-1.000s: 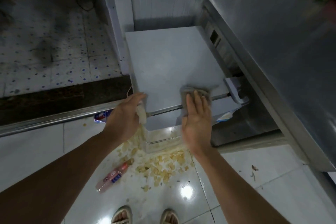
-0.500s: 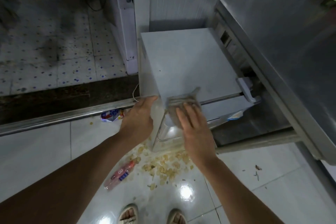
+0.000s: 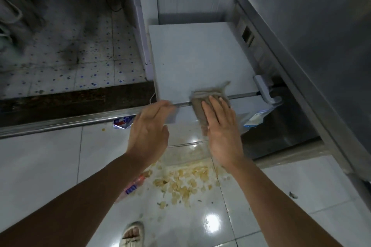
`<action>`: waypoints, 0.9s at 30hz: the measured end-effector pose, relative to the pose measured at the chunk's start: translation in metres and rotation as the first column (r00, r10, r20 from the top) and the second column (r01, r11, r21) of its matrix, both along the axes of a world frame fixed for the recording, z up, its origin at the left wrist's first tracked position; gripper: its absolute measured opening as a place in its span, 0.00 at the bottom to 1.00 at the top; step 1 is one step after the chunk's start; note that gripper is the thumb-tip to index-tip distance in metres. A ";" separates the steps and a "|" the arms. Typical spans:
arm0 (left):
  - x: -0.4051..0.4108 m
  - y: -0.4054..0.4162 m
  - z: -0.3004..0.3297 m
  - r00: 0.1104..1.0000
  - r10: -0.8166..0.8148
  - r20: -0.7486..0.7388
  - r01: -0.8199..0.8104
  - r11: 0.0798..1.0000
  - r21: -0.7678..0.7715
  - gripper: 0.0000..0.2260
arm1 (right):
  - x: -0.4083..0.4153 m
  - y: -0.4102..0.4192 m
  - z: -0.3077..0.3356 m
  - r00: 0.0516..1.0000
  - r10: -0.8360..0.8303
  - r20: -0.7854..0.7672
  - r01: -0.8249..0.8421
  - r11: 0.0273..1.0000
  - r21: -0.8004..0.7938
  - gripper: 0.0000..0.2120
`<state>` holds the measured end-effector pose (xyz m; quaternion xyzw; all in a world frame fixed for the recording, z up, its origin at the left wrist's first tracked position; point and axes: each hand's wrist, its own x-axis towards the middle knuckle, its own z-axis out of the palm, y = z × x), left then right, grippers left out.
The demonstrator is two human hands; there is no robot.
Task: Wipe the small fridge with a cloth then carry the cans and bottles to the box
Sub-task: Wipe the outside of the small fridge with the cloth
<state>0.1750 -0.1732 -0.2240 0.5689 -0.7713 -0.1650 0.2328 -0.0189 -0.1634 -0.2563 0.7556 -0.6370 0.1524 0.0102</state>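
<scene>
I see the steel table [image 3: 313,50] filling the right side, its long edge running from far left toward near right. Tucked just left of it sits the small fridge [image 3: 198,56], its pale top running lengthwise from near to far, front edge toward me. The white tiled floor [image 3: 50,166] below carries a scatter of yellowish crumbs [image 3: 184,182] and a plastic bottle [image 3: 133,185] lying on its side, partly hidden by my left forearm. The cloth [image 3: 204,98], grey-brown and bunched, drapes over the fridge's near edge. My right hand [image 3: 221,128] presses it flat, fingers [image 3: 215,106] straight and close together. My left hand [image 3: 148,128] rests at the fridge's near left corner, fingers loosely extended, holding nothing.
</scene>
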 end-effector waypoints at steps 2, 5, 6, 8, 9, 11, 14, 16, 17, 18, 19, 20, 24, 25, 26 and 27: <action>-0.012 0.005 -0.006 0.999 -0.025 0.041 0.027 0.997 -0.067 0.22 | -0.027 -0.001 -0.005 0.999 -0.047 -0.006 0.047 0.999 -0.010 0.34; -0.017 0.006 -0.017 0.999 -0.013 0.042 0.019 0.989 -0.148 0.20 | -0.066 -0.004 -0.010 0.991 -0.134 0.006 0.135 0.989 -0.057 0.31; -0.017 0.005 -0.021 0.999 -0.010 0.038 0.017 0.984 -0.180 0.19 | -0.075 -0.005 -0.012 0.987 -0.159 0.015 0.159 0.985 -0.068 0.31; -0.016 0.002 -0.028 0.999 -0.008 0.033 0.016 0.971 -0.237 0.17 | -0.086 -0.007 -0.017 0.982 -0.187 0.040 0.190 0.978 -0.086 0.32; -0.017 0.001 -0.031 1.000 -0.007 0.026 0.014 0.964 -0.264 0.16 | -0.086 -0.007 -0.020 0.978 -0.197 0.065 0.203 0.974 -0.104 0.32; -0.017 -0.001 -0.040 1.000 -0.006 0.006 0.007 0.945 -0.326 0.15 | -0.082 -0.009 -0.027 0.967 -0.215 0.133 0.235 0.959 -0.158 0.31; -0.017 -0.004 -0.058 0.999 -0.009 -0.049 -0.013 0.909 -0.418 0.13 | -0.075 -0.010 -0.043 0.955 -0.194 0.223 0.254 0.925 -0.283 0.30; -0.019 -0.007 -0.071 0.996 -0.010 -0.086 -0.032 0.878 -0.477 0.14 | -0.074 -0.008 -0.060 0.949 -0.178 0.261 0.268 0.892 -0.365 0.30; -0.021 -0.009 -0.077 0.994 -0.010 -0.108 -0.046 0.863 -0.504 0.14 | -0.074 -0.008 -0.068 0.944 -0.178 0.277 0.280 0.876 -0.393 0.31; -0.024 -0.010 -0.081 0.991 -0.008 -0.132 -0.063 0.845 -0.531 0.14 | -0.072 -0.007 -0.076 0.939 -0.181 0.293 0.295 0.862 -0.413 0.32; -0.026 -0.012 -0.086 0.988 -0.008 -0.152 -0.079 0.826 -0.559 0.14 | -0.070 -0.007 -0.084 0.933 -0.189 0.306 0.312 0.848 -0.428 0.33; -0.028 -0.013 -0.089 0.986 -0.010 -0.166 -0.090 0.805 -0.586 0.14 | -0.068 -0.007 -0.090 0.928 -0.199 0.315 0.328 0.835 -0.442 0.34; -0.031 -0.017 -0.101 0.981 -0.029 -0.190 -0.109 0.730 -0.675 0.12 | -0.072 -0.014 -0.097 0.915 -0.266 0.303 0.392 0.764 -0.513 0.33; -0.031 -0.017 -0.104 0.981 -0.035 -0.193 -0.111 0.713 -0.692 0.11 | -0.075 -0.018 -0.095 0.907 -0.280 0.315 0.412 0.748 -0.521 0.32; -0.032 -0.019 -0.106 0.979 -0.040 -0.198 -0.115 0.696 -0.709 0.11 | -0.078 -0.023 -0.092 0.897 -0.282 0.341 0.431 0.734 -0.525 0.31; -0.033 -0.020 -0.107 0.977 -0.044 -0.207 -0.123 0.679 -0.724 0.11 | -0.080 -0.027 -0.090 0.887 -0.274 0.372 0.445 0.723 -0.528 0.31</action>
